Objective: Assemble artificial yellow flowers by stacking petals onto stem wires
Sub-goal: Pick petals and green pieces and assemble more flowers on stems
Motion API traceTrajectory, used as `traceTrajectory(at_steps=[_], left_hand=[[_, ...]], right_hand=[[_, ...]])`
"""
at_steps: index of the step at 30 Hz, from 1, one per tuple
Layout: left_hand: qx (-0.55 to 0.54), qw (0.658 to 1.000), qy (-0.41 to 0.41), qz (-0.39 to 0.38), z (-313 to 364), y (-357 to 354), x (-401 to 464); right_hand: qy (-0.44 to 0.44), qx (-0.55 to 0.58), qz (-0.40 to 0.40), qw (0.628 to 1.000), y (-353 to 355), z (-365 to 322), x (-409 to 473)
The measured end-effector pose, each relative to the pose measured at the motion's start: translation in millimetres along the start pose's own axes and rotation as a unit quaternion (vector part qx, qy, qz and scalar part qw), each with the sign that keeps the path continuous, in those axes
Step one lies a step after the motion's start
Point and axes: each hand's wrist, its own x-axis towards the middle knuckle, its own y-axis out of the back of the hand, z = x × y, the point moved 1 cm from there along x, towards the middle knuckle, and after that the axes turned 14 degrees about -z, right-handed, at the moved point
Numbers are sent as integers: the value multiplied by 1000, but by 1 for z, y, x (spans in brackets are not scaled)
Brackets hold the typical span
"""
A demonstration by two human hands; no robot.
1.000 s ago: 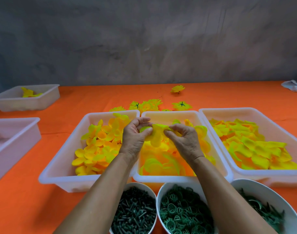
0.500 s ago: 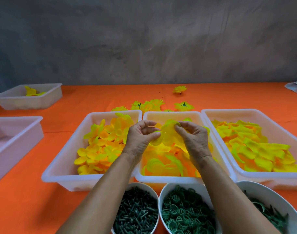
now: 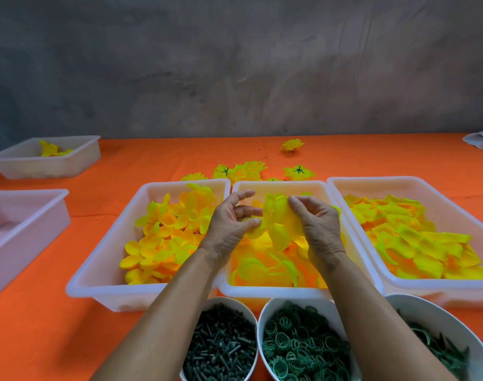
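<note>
Over the middle white tray [image 3: 278,291] both hands hold a cluster of yellow petals [image 3: 280,220]. My left hand [image 3: 232,226] pinches its left edge between thumb and fingers, index finger raised. My right hand [image 3: 317,224] grips the cluster's right side from above. No stem wire shows; the fingers and petals hide the cluster's centre. Loose yellow petals fill the left tray [image 3: 97,287] and the right tray [image 3: 416,284]. Several finished yellow flowers [image 3: 245,171] lie on the orange table behind the trays.
Three white bowls sit at the near edge: dark green pegs [image 3: 221,350], green rings [image 3: 300,350], green leaf parts [image 3: 441,353]. Two white trays [image 3: 20,224] stand at the left, the far one [image 3: 75,166] holding a few petals. A white cloth [image 3: 482,141] lies far right.
Both hands have lifted the petal cluster a little higher above the middle tray. My left index finger has straightened upward, and the petals now hang more upright between the hands.
</note>
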Motion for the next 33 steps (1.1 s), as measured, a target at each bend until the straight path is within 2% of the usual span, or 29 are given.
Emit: traceTrajectory(at_steps=[9,16,18,21,24,27,30,33], left_hand=[[-1,998,3,62,-3,5,3],[17,997,-11,68,-3,3,3],[14,997,-13,71,-2,3,3],[-12,998,-14,68,1,2,2],[-95,993,-8,72,5,3,3],[-152,986,-2,64,12,-2,4],[-166,985,5,40,17,-10,3],[-175,983,33,29,20,-14,2]], right_hand=[[10,134,72,988,14,-2,7],[10,208,-8,978,11,-27,11],[2,223,-52,973,7,-34,11],[-69,155,-137,976,-1,-33,5],[-121,62,-158,978,-4,-27,0],[-135,-3,-158,978,-3,-25,-3],[-165,15,-138,976,-3,-23,-7],[-162,36,-81,983,-1,-21,-8]])
